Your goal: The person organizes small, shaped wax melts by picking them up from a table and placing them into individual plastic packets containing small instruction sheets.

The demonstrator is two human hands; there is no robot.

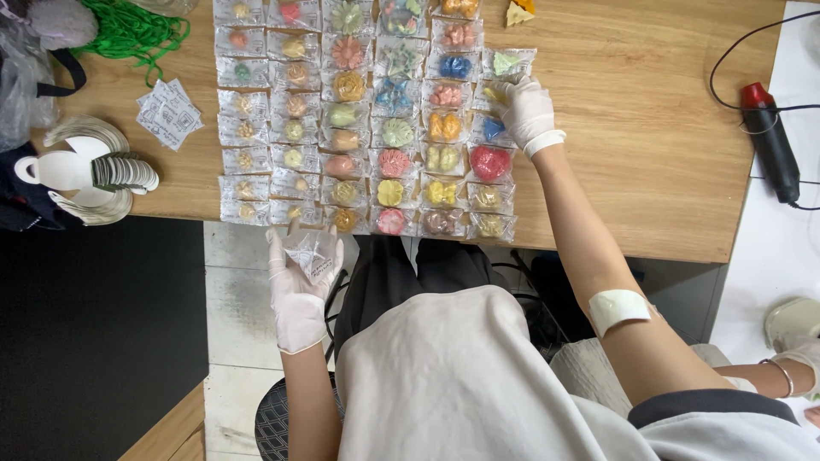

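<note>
Several rows of small clear packets (367,119), each with a coloured moulded piece inside, lie on the wooden table (649,145). My right hand (525,111), in a white glove, rests on the packets at the right edge of the grid, next to a blue piece (494,130) and above a red heart-shaped piece (489,162). My left hand (301,286), also gloved, is held palm up below the table's front edge and holds a few small white sachets (313,254).
A pile of white sachets (168,113) lies left of the grid. Green cord (132,32) and stacked white paper tags (94,166) sit at the far left. A black and red tool with a cable (771,141) lies at the right. Another person's wrist with a bracelet (779,373) shows at bottom right.
</note>
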